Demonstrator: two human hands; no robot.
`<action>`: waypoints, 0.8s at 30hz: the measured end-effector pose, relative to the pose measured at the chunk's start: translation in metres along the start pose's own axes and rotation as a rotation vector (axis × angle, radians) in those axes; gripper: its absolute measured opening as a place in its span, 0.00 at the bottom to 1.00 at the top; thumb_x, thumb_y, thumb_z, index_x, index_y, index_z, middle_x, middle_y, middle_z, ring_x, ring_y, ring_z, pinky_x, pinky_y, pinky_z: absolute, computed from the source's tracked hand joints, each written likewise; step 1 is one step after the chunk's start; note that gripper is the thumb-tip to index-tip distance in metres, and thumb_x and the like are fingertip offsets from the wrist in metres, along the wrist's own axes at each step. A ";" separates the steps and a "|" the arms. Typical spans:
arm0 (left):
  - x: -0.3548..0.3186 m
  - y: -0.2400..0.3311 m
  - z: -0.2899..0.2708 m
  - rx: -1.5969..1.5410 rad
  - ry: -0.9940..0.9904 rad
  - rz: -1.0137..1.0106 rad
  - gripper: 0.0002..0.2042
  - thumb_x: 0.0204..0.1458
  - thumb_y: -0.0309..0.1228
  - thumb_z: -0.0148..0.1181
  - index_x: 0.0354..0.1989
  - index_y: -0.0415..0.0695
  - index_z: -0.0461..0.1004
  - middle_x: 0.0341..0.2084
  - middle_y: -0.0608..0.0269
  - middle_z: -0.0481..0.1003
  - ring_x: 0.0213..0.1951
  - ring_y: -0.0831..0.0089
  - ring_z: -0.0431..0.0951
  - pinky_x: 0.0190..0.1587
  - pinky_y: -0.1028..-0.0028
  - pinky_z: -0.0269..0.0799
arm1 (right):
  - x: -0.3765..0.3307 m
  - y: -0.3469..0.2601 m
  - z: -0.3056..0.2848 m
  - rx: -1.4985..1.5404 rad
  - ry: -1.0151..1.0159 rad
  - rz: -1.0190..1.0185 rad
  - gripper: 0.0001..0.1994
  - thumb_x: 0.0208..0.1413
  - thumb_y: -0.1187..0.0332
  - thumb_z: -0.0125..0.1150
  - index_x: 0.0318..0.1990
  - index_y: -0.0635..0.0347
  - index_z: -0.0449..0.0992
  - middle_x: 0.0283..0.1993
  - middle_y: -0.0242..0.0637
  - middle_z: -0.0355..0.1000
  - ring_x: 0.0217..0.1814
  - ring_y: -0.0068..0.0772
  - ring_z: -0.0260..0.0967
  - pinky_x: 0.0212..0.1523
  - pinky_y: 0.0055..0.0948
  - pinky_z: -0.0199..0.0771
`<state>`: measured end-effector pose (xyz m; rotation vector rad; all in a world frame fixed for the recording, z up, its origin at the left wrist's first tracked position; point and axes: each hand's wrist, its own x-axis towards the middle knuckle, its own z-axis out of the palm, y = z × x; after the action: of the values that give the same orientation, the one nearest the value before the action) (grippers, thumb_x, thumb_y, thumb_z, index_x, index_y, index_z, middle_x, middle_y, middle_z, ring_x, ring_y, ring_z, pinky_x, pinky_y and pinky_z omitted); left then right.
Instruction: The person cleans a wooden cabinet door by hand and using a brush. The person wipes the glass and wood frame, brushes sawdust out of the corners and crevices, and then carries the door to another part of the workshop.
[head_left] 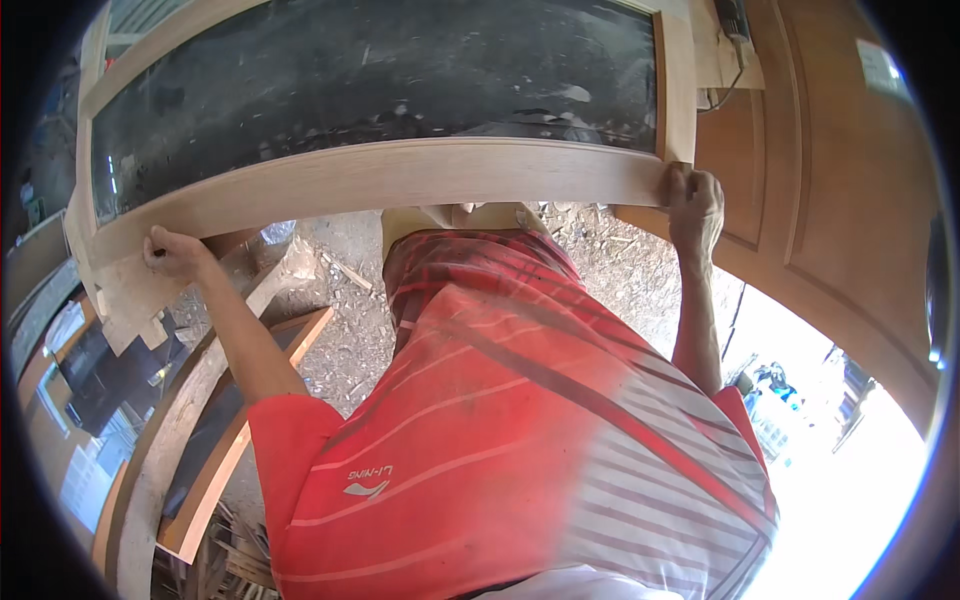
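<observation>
A pale wooden frame (400, 176) around a dark, dusty glass-like panel (380, 85) lies across in front of me. My left hand (175, 252) has its fingers curled at the near left corner of the frame. At the near right corner, my right hand (695, 205) grips the frame with bent fingers. A small dark bit shows by the right fingertips, too small to name. The undersides of both grips are hidden.
Brown panelled wooden doors (840, 170) stand at the right. A dark tool with a cord (733, 20) rests at the upper right. Left of me are a rough wooden log (180, 410) and another framed dark panel (225, 425). Wood shavings (350, 335) cover the floor.
</observation>
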<state>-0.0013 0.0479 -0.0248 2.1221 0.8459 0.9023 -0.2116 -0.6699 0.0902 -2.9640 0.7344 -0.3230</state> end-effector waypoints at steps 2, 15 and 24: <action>0.001 -0.002 -0.004 0.097 0.001 0.072 0.34 0.60 0.51 0.59 0.55 0.24 0.72 0.50 0.34 0.74 0.51 0.48 0.77 0.56 0.57 0.74 | -0.006 -0.014 0.004 0.094 0.046 0.002 0.11 0.63 0.60 0.69 0.37 0.58 0.81 0.37 0.42 0.78 0.41 0.44 0.77 0.44 0.45 0.77; -0.012 0.038 -0.007 -0.007 -0.089 0.178 0.27 0.55 0.48 0.56 0.30 0.27 0.77 0.28 0.49 0.75 0.32 0.58 0.74 0.36 0.57 0.71 | -0.010 0.029 0.017 0.233 0.108 0.126 0.09 0.62 0.64 0.69 0.36 0.57 0.77 0.35 0.40 0.75 0.39 0.48 0.75 0.41 0.47 0.75; -0.003 0.010 -0.002 -0.004 -0.017 0.310 0.28 0.58 0.48 0.58 0.28 0.26 0.74 0.27 0.45 0.75 0.31 0.57 0.74 0.35 0.57 0.71 | 0.008 0.029 0.011 0.339 0.056 0.088 0.07 0.60 0.67 0.71 0.34 0.58 0.79 0.33 0.39 0.77 0.34 0.39 0.77 0.36 0.38 0.78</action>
<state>-0.0021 0.0408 -0.0171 2.2929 0.5122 1.0372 -0.2152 -0.6994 0.0773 -2.6058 0.7312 -0.4743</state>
